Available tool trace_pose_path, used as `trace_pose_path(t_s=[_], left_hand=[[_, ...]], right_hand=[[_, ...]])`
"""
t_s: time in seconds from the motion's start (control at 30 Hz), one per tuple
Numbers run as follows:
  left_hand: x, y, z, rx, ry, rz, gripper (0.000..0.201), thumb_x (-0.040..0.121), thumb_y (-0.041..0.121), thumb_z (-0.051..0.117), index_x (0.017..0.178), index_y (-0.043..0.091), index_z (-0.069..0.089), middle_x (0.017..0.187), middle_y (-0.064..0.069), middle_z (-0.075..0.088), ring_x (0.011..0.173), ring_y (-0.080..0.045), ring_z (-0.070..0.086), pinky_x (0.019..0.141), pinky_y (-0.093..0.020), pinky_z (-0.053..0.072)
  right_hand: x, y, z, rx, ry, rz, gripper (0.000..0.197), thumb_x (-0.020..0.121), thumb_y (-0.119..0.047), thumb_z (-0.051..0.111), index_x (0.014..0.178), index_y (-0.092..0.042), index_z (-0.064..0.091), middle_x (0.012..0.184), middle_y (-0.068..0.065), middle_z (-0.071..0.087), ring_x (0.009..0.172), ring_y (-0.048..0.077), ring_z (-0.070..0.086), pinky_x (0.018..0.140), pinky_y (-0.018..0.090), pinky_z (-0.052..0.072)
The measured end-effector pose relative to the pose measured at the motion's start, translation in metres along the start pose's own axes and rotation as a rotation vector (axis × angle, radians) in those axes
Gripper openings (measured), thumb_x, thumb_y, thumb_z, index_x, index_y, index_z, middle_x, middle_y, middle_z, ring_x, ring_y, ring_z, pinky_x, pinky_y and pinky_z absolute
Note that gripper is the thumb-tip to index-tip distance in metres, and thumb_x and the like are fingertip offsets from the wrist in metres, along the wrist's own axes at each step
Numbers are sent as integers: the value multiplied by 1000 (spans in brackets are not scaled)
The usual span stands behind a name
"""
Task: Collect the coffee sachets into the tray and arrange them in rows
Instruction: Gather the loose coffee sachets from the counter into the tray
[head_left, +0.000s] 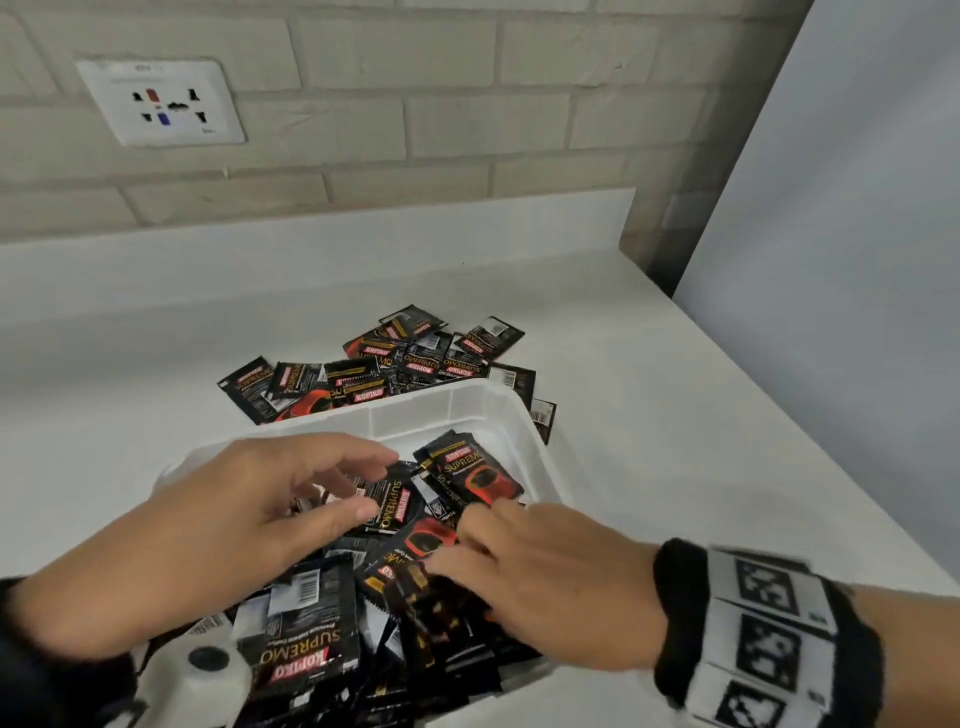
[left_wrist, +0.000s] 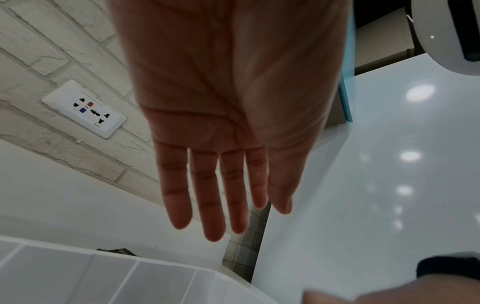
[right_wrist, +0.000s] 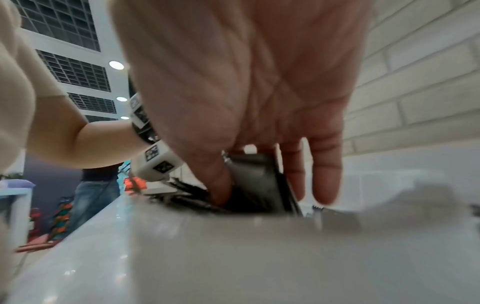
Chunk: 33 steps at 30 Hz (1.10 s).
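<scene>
Head view shows a white surface (head_left: 649, 395) against a pale brick wall (head_left: 363, 104), with a white tray (head_left: 524, 415) set near the front edge. Inside the tray lies a loose, jumbled heap of black coffee sachets (head_left: 322, 613), overlapping at all angles, none yet in rows. A second pile of sachets (head_left: 395, 364) sits on the surface just behind the tray's far wall. Collecting looks only partly done, and the sorting stage seems to be beginning.

Over the heap, the left hand (head_left: 234, 525) hovers with fingers straight and spread, holding nothing; the left wrist view confirms a flat, empty palm. To its right, the right hand (head_left: 550, 577) reaches down into the sachets; the right wrist view shows its thumb and fingers closed around a dark sachet (right_wrist: 257, 181).

Next would likely come lifting that sachet free and laying it flat, which calls for clearing floor space in the crowded tray. A wall socket (head_left: 161, 101) sits well clear, upper left.
</scene>
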<state>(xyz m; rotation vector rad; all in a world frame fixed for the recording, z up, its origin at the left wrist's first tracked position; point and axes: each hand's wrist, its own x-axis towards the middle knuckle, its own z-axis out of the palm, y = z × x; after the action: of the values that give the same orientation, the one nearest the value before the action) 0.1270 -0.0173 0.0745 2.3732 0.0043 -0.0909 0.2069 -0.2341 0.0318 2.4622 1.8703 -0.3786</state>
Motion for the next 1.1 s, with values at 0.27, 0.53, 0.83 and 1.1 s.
trace_pose_path(t_s=[0.27, 0.53, 0.83, 1.1], left_hand=[[-12, -15, 4, -7, -69, -28, 65, 39, 101, 29, 101, 81, 34, 100, 47, 55, 92, 15, 58, 81, -12, 47], [-9, -21, 6, 73, -118, -28, 63, 36, 103, 20, 97, 88, 22, 103, 53, 47, 95, 18, 55, 84, -13, 45], [-8, -29, 1, 72, -13, -4, 63, 40, 101, 25, 100, 82, 32, 96, 47, 57, 91, 17, 57, 81, -7, 43], [-17, -34, -4, 38, 79, -32, 57, 52, 96, 36, 96, 66, 56, 88, 35, 66, 82, 13, 62, 73, 0, 43]], right_hand=[[-8, 1, -2, 117, -47, -5, 47, 94, -35, 48, 136, -21, 34, 118, 5, 34, 92, 17, 33, 70, 30, 29], [-12, 15, -28, 294, -64, 82, 49, 93, -47, 41, 138, -31, 30, 128, -4, 42, 108, 14, 49, 89, 27, 42], [18, 131, -50, 329, 22, 579, 31, 92, -33, 53, 120, -20, 56, 107, -3, 58, 88, 9, 48, 79, 21, 35], [69, 164, -16, 328, -82, 632, 54, 88, -42, 56, 137, -28, 38, 136, 12, 36, 122, 27, 43, 102, 32, 34]])
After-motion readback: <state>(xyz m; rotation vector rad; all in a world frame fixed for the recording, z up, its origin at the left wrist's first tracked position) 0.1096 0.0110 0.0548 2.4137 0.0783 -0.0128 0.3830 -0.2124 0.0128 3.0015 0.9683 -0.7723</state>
